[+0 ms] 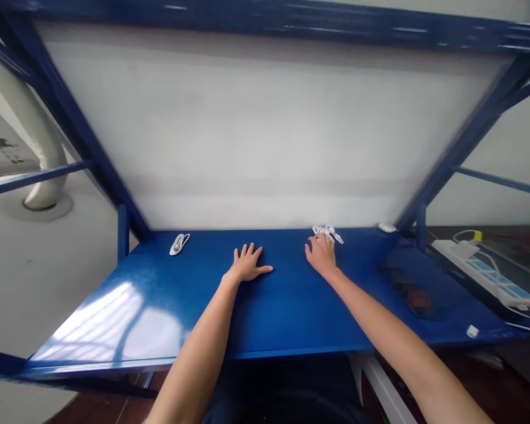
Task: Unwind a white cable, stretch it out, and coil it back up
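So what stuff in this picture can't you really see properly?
- Head view: the white cable bundle at the back of the blue table is partly covered by the right hand, so whether the fingers grip it is unclear.
- The dark thing on the table's right is blurred out.
- The small white piece by the frame post is too small to tell.
- The power strip cord runs off the right edge.

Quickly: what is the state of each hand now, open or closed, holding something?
Left hand: open, flat on the blue table, holding nothing.
Right hand: fingers on the tangled white cable; grip cannot be told.
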### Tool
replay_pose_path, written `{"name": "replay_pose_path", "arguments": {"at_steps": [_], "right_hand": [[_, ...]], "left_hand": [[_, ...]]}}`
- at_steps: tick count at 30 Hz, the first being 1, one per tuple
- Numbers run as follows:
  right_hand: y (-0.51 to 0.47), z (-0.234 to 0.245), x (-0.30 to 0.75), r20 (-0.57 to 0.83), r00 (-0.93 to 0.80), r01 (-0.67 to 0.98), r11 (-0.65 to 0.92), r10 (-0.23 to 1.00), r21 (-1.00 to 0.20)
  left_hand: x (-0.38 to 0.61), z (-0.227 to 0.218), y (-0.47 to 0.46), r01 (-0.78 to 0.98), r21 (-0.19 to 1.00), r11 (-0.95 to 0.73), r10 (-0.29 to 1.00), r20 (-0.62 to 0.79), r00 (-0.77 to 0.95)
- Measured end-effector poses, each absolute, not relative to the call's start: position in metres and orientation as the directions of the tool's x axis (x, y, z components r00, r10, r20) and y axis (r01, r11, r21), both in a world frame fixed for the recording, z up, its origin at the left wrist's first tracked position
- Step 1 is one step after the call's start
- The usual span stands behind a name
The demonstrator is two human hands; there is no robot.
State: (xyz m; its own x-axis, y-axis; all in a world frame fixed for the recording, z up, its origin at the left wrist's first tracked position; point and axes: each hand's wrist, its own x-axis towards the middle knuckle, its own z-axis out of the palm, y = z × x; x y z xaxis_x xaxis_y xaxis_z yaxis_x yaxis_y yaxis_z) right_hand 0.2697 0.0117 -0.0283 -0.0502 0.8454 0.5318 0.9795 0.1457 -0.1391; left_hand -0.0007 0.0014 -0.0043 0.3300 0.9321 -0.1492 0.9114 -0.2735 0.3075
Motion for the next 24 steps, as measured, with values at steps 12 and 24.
{"name": "replay_pose_path", "arguments": {"at_steps": [12,24], "right_hand": [[-0.008,-0.027,0.26,0.463,-0.142,0.949,0.254,0.875,-0.188],[-0.006,-0.028,0.261,0.456,-0.163,0.945,0.272,0.875,-0.183]], "left_hand": [[-0.15,-0.004,0.019,0.979,0.113,0.167,0.868,0.454,-0.2],[-0.156,-0.012,0.033,0.955,0.293,-0.042,0.987,0.161,-0.006]]}}
